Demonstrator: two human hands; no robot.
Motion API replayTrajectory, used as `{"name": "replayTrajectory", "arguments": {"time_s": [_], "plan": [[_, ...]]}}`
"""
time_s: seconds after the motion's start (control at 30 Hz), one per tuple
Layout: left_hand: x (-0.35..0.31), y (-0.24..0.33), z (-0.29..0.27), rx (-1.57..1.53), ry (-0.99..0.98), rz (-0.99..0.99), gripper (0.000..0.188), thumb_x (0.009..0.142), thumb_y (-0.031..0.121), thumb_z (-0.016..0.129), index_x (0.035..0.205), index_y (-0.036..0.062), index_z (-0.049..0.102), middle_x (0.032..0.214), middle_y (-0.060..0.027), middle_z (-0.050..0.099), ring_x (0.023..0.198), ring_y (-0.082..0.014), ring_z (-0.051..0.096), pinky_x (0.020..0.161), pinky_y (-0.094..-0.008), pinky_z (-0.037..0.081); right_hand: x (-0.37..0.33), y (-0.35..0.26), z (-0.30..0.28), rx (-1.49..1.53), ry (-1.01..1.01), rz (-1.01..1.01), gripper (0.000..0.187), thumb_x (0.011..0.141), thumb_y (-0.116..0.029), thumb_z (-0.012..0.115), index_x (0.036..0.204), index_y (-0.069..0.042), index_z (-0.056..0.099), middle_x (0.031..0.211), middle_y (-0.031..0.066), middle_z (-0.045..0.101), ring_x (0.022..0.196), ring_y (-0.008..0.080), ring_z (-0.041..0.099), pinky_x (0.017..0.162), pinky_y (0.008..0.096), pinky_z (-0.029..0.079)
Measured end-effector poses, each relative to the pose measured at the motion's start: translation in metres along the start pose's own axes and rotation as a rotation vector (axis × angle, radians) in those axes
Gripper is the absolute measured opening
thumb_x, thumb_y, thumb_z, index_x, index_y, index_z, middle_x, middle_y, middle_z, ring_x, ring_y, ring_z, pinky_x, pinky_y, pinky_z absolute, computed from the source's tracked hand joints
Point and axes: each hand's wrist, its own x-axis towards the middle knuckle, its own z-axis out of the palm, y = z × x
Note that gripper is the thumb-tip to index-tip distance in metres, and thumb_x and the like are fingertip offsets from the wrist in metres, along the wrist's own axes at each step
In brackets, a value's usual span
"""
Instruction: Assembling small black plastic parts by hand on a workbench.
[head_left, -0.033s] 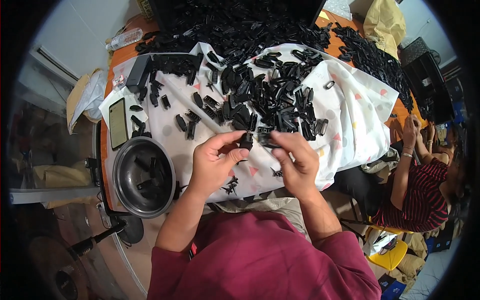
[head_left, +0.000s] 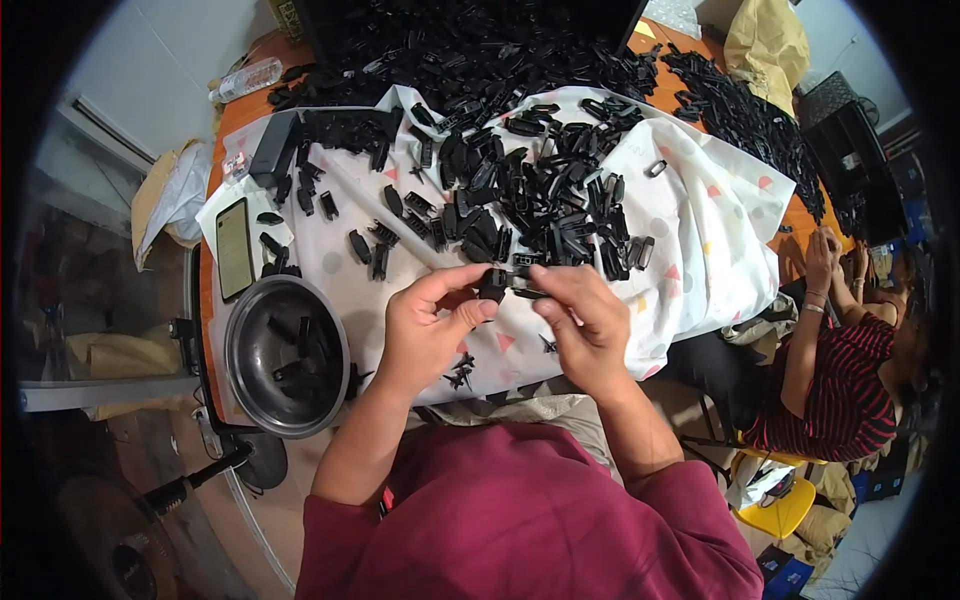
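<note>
While pinching a small black part (head_left: pixel 492 284) between thumb and forefinger of the left hand (head_left: pixel 425 322), also pinching a slim dark piece (head_left: pixel 526 291) in the right hand (head_left: pixel 590 325), just beside that part at its three o'clock! Reading the clock from the black part, placing the left palm at eight and the right one at four, pointing both sets of fingertips inward. Being unable to tell, with fingers crowding the spot, touching from slightly apart. Holding all this over a patterned white cloth (head_left: pixel 705 255), facing a loose pile of black parts (head_left: pixel 540 200) from twelve to one o'clock, just beyond the fingertips. Looking past that, spotting a denser black heap (head_left: pixel 450 65), also around twelve. Swinging to eight, seeing a round metal bowl (head_left: pixel 258 395) near the left forearm, containing several black pieces (head_left: pixel 303 335). Passing nine, picking out a phone (head_left: pixel 235 250), well apart from the left hand. Dropping to between six and seven, noticing tiny black bits (head_left: pixel 461 372) lying near the left wrist. Glancing between three and four, catching a co-worker (head_left: pixel 820 390) in stripes, well apart from both hands.
</note>
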Motion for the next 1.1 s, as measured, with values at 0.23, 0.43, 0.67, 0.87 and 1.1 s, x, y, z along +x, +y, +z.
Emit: {"name": "replayTrajectory", "arguments": {"time_s": [0.23,0.43,0.67,0.87,1.1], "plan": [[0.001,0.009,-0.006,0.291,-0.024,0.169,0.024,0.077,0.007,0.065,0.101,0.0025,0.061,0.081,-0.0021,0.062,0.069,-0.0056,0.056,0.045,-0.0172,0.042,0.001,0.000,-0.003,-0.178,-0.095,-0.118,0.033,0.065,0.005,0.066,0.097,0.000,0.062,0.083,0.0104,0.060,0.065,0.0213,0.052,0.056,0.0296,0.041],[-0.010,-0.003,-0.012,0.045,-0.065,-0.046,0.028,0.076,0.006,0.066,0.103,0.0023,0.061,0.085,-0.0025,0.063,0.069,-0.0072,0.056,0.057,-0.0218,0.047,-0.005,-0.002,0.001,-0.195,-0.189,-0.160,0.040,0.061,0.005,0.067,0.100,-0.001,0.060,0.080,0.0103,0.058,0.063,0.0238,0.052,0.053,0.0312,0.042],[-0.018,-0.032,0.016,-0.403,0.131,-0.156,0.030,0.083,0.010,0.060,0.108,-0.0046,0.055,0.095,-0.0035,0.061,0.085,-0.0094,0.055,0.075,-0.0220,0.045,-0.017,-0.002,0.023,-0.254,-0.066,-0.146,0.041,0.064,0.001,0.070,0.103,-0.002,0.059,0.087,0.0111,0.058,0.068,0.0244,0.053,0.055,0.0305,0.043],[-0.025,-0.047,0.003,-0.524,0.070,-0.274,0.028,0.084,0.016,0.059,0.105,-0.0006,0.058,0.093,-0.0036,0.061,0.082,-0.0101,0.054,0.076,-0.0221,0.041,-0.041,0.004,0.031,0.258,-0.204,0.706,0.022,0.081,-0.008,0.062,0.096,0.006,0.053,0.075,0.0043,0.059,0.063,0.0060,0.052,0.053,0.0199,0.046],[0.014,-0.072,-0.006,-0.304,0.224,-0.242,0.013,0.083,0.008,0.051,0.094,0.0043,0.055,0.087,-0.0065,0.059,0.077,-0.0112,0.055,0.064,-0.0247,0.045,-0.020,0.039,0.031,-0.023,-0.262,0.511,0.019,0.081,-0.014,0.062,0.092,0.002,0.057,0.075,0.0088,0.061,0.063,0.0136,0.055,0.060,0.0284,0.046]]}}
